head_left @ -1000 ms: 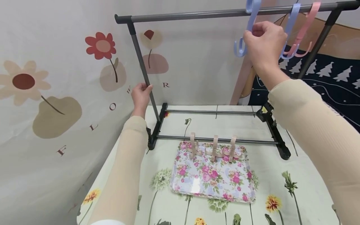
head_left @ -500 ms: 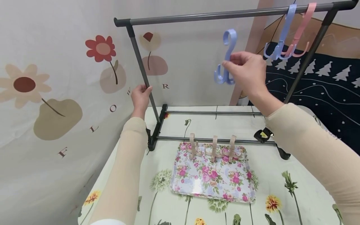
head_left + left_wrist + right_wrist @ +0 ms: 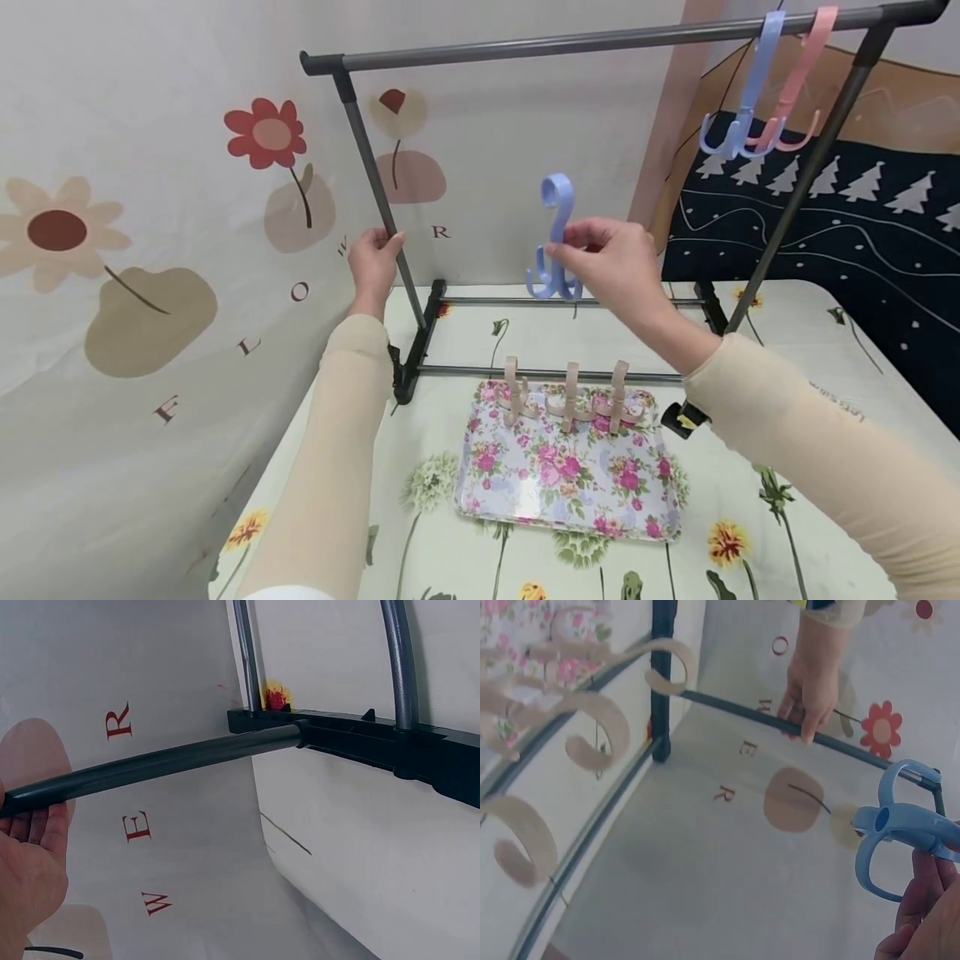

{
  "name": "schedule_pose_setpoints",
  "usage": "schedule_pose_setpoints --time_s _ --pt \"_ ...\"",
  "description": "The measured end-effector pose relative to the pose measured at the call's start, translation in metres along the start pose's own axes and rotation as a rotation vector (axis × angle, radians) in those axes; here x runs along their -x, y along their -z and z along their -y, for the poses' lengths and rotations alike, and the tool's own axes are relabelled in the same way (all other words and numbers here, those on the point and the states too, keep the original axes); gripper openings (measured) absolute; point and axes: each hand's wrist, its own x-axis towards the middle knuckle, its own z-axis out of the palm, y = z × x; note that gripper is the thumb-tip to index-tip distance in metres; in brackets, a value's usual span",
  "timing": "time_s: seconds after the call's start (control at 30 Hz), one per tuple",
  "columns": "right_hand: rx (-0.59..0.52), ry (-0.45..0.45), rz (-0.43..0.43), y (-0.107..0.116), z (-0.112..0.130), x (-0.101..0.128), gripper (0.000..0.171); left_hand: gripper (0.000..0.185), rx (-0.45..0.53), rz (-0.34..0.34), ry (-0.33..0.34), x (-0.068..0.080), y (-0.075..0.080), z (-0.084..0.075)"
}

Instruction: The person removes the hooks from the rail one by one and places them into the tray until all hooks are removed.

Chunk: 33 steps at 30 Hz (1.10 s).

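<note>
- The left hand (image 3: pixel 372 260) curls around the left upright post (image 3: pixel 382 196) of the metal rack (image 3: pixel 525 42), gripping it partway down, near the tabletop's far left corner; the left wrist view shows the dark post crossing the palm.
- The post runs down into a black foot (image 3: pixel 417 342) that rests on the flower-print tabletop (image 3: pixel 750 517) at its left edge.
- Three beige hooks (image 3: pixel 570 393) hang side by side on the rack's lower front rail (image 3: pixel 465 367), their lower ends over the far rim of the floral tray (image 3: pixel 566 479), which lies at the middle of the tabletop.
- The blue hook (image 3: pixel 553 242) is held upright in the air, above the lower rails and well below the top bar, roughly over the far middle of the tabletop.
- The right hand (image 3: pixel 611 268) pinches the blue hook's stem between thumb and fingertips.
- Another blue hook (image 3: pixel 738 100) and a pink hook (image 3: pixel 795 92) hang together at the right end of the top bar, above the tabletop's far right corner.
</note>
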Motion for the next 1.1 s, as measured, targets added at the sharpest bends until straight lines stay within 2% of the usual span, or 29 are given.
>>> schedule_pose_setpoints --time_s 0.37,0.7,0.97,1.1 --pt "-0.058 -0.081 0.166 -0.033 -0.013 0.048 0.013 0.03 -0.002 -0.006 0.011 -0.001 -0.002 0.0" --pt "-0.029 -0.178 0.302 -0.073 -0.052 0.093 0.006 0.03 -0.005 -0.015 0.017 0.0 -0.002 -0.001" --pt "0.008 -0.114 0.353 -0.1 -0.089 0.122 0.005 0.03 -0.003 -0.015 0.01 0.001 -0.002 -0.002" --pt "0.017 -0.111 0.364 -0.11 -0.102 0.131 0.004 0.031 -0.009 -0.016 0.011 0.001 -0.002 -0.002"
